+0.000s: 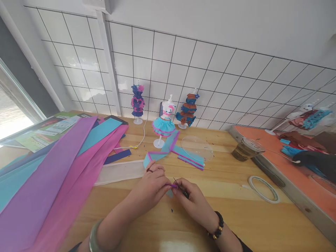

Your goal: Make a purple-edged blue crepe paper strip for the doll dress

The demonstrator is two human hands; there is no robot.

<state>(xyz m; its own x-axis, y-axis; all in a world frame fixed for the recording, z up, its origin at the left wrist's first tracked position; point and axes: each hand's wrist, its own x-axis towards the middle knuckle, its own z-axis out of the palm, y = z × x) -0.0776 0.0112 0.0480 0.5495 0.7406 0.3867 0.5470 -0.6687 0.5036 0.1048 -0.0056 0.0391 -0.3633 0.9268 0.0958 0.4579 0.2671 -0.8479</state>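
Note:
My left hand is closed on the end of a light blue strip with a purple edge, which runs back over the table toward a small dress form. Close beside it, my right hand is closed round a small dark tool with a thin pointed tip, which looks like small scissors. The tool's tip is at the purple edge between my hands. A folded blue and purple piece lies behind my right hand. A dress form with a light blue skirt stands behind the strip.
Purple, blue and pink fabric lengths cover the left side. Two more dressed forms stand by the tiled wall. At right are a lidded cup, a tape roll and an orange table with a person's dark sleeve.

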